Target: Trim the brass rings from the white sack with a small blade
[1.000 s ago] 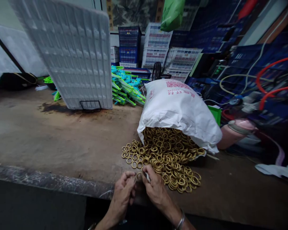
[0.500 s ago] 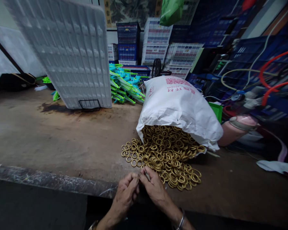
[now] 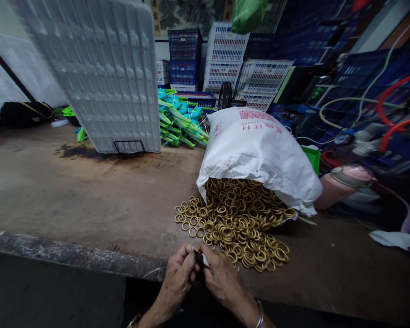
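Observation:
Both hands meet low in the middle, over the front edge of the table. My left hand (image 3: 180, 275) is closed, thumb pinched against the fingers; what it pinches is too small to make out. Beside it my right hand (image 3: 222, 275) is also closed, around a small object with a pale, whitish part (image 3: 205, 260) showing by the thumb. A dark gap or piece lies between the fingertips, and I cannot tell which. Just beyond the hands, brass-coloured rings (image 3: 242, 228) spill in a heap out of a white woven sack (image 3: 256, 150) lying on its side.
A tall white ribbed panel (image 3: 112, 82) stands on the wooden table (image 3: 89, 196) at left. Behind are bright green and blue plastic pieces (image 3: 181, 118) and stacked crates (image 3: 225, 52). A pink bottle (image 3: 343, 184) and orange hose (image 3: 384, 109) are at right.
The fingertips have drawn slightly apart, and the pale part by my right thumb shows more. The whole view has shifted a little, so the sack and rings sit slightly further right.

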Demonstrator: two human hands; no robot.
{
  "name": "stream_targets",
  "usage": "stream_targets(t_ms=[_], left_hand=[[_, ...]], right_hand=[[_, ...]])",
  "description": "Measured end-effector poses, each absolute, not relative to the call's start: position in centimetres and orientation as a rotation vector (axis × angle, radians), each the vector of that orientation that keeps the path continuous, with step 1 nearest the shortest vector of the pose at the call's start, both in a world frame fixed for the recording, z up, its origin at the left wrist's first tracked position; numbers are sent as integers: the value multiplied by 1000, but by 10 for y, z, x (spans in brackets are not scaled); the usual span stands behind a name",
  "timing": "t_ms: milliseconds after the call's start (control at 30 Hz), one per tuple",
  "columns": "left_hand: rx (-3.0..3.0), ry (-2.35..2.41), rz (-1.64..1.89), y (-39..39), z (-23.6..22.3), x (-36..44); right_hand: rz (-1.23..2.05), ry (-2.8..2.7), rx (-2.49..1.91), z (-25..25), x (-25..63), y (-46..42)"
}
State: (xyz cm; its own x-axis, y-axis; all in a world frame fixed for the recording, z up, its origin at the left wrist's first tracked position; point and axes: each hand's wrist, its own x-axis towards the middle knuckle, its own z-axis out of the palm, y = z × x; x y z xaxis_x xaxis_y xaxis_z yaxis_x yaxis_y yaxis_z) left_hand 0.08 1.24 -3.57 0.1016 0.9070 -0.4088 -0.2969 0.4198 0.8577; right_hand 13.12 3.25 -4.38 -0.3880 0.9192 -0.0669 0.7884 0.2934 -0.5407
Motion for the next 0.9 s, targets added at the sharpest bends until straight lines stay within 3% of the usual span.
stream_targets(t_ms=[267,567,900], left_hand=[[831,1184,1097,11,-48,-2],[631,958,978,-10,-18,-12],[417,860,1084,-6,-31,-27]], right_hand=[[713,-2403,-1579,-39,128,33],[584,-2394,-1696,-39,120,42],[151,-2487,-1773,-41,94,62]])
